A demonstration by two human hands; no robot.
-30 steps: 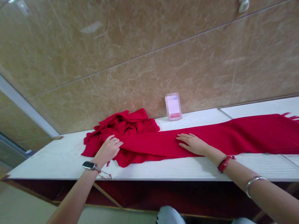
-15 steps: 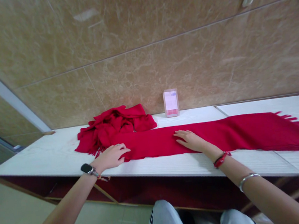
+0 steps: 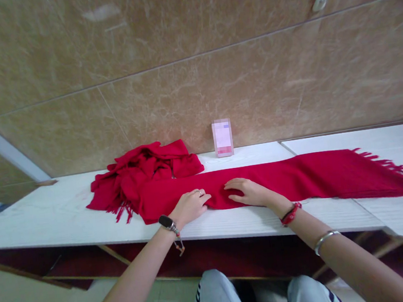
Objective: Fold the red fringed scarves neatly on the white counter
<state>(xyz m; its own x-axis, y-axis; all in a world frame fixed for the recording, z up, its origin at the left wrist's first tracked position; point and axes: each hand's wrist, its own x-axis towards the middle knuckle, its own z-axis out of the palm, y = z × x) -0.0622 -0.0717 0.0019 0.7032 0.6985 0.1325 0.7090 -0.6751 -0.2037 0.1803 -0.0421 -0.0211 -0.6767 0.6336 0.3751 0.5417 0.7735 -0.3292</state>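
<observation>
Left hand (image 3: 190, 206) nearer right hand (image 3: 250, 192) on scarf (image 3: 325, 175), left grip unclear, right parted, empty

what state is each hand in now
Left hand: at the near edge of the red scarf; whether it grips cannot be told.
Right hand: open, on the scarf.

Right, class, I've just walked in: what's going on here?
A person has both bare hands on a long, fringed red scarf stretched along a white counter. The left hand is at its near edge; the right hand rests on top, slightly curved. Bunched red cloth lies toward the left, and a pixelated pink-and-white item stands by the wall.
</observation>
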